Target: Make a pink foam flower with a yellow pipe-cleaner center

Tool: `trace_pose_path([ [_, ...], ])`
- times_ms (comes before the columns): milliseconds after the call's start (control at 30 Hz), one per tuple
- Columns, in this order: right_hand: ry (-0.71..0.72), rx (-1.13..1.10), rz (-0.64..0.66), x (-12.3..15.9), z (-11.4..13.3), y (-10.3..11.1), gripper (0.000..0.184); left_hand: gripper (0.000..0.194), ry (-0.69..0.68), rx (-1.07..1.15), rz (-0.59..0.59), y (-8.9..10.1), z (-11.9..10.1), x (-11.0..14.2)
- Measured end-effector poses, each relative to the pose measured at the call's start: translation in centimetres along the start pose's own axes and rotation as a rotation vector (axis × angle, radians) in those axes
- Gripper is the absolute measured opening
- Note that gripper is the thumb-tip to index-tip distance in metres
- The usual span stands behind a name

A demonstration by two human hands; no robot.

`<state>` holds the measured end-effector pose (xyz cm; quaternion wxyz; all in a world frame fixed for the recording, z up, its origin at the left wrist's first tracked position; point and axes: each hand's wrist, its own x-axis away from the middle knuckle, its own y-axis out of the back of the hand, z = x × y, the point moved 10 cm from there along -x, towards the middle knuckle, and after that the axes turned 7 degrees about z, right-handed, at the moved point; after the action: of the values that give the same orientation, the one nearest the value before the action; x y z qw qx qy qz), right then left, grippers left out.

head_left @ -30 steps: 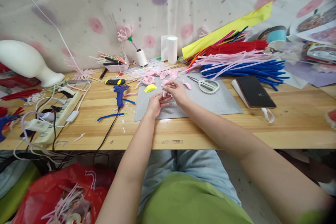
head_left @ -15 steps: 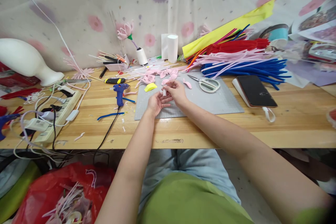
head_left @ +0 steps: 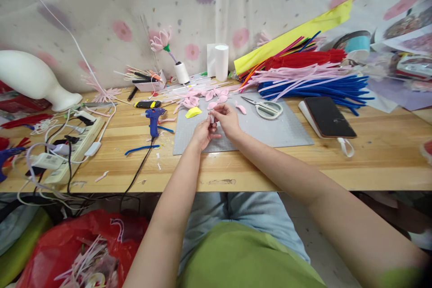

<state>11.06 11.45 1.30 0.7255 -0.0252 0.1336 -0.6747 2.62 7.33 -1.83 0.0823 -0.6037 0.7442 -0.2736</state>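
Over the grey cutting mat [head_left: 290, 132], my two hands meet at a small whitish piece [head_left: 212, 119]; fingers partly hide it, so its kind is unclear. My left hand [head_left: 203, 132] pinches it from the left, other fingers curled beneath. From the right, my right hand [head_left: 228, 120] grips it between thumb and fingertips. Pink fuzzy petals [head_left: 191, 99] lie just beyond the hands, and a single pink petal [head_left: 240, 107] rests to the right. A folded yellow piece [head_left: 193, 112] sits left of the fingers. Scissors [head_left: 268, 110] lie on the mat, blades pointing left.
Left of the mat are a blue glue gun [head_left: 153, 121], a yellow-black cutter [head_left: 147, 104] and a crowded power strip [head_left: 81, 144]. Pipe-cleaner bundles [head_left: 313, 87] and a phone [head_left: 330, 117] occupy the right. A pink flower [head_left: 162, 40] stands in a white spool [head_left: 182, 73] behind.
My left hand's fingers have drawn in from a more open palm to a pinch at the small whitish piece. My right hand stays nearly in place.
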Motion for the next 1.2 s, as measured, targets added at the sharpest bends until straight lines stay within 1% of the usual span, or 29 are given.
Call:
trace_pose_path([
  [267, 0.012, 0.005, -0.025, 0.2, 0.2, 0.1, 0.024, 0.027, 0.015, 0.011, -0.004, 0.0, 0.3, -0.2],
  [367, 0.046, 0.008, -0.043, 0.2, 0.3, 0.2, 0.024, 0.027, 0.013, 0.009, -0.018, 0.1, 0.3, -0.3],
  [533, 0.058, -0.012, -0.055, 0.1, 0.0, 0.4, 0.026, 0.027, -0.031, -0.023, -0.061, 0.1, 0.1, -0.4],
  [600, 0.047, -0.023, -0.065, 0.2, -0.3, 0.4, 0.027, 0.026, -0.071, -0.076, -0.115, 0.6, -0.1, -0.5],
  [667, 0.026, -0.044, -0.069, 0.4, -0.6, 0.4, 0.028, 0.025, -0.143, -0.169, -0.197, 1.4, -0.7, -0.6],
  [767, -0.012, -0.079, -0.061, 0.3, -1.2, 0.5, 0.028, 0.023, -0.267, -0.375, -0.306, 2.7, -1.9, -0.4],
  [833, -0.04, -0.062, -0.061, 0.0, -1.4, 1.2, 0.027, 0.023, -0.316, -0.544, -0.344, 3.2, -2.7, -0.1],
  [867, -0.053, -0.029, -0.063, -0.3, -1.3, 1.9, 0.026, 0.023, -0.329, -0.632, -0.352, 3.3, -3.0, 0.0],
  [933, -0.07, 0.109, -0.073, -1.1, -0.6, 4.0, 0.023, 0.024, -0.35, -0.789, -0.364, 3.4, -3.8, 0.4],
  [967, -0.068, 0.22, -0.08, -1.6, 0.0, 5.5, 0.021, 0.024, -0.365, -0.848, -0.372, 3.5, -4.2, 0.6],
  [1033, -0.053, 0.541, -0.088, -2.5, 1.7, 8.8, 0.016, 0.023, -0.404, -0.914, -0.394, 3.5, -5.0, 1.1],
  [1100, -0.062, 0.927, -0.085, -3.1, 3.1, 12.3, 0.014, 0.022, -0.432, -0.899, -0.414, 3.7, -5.5, 1.2],
  [1133, -0.09, 1.119, -0.076, -3.3, 3.4, 13.9, 0.016, 0.022, -0.426, -0.854, -0.416, 4.0, -5.4, 1.1],
  [1200, -0.114, 1.431, -0.046, -3.3, 3.7, 16.4, 0.023, 0.025, -0.371, -0.679, -0.393, 4.5, -4.7, 0.6],
])
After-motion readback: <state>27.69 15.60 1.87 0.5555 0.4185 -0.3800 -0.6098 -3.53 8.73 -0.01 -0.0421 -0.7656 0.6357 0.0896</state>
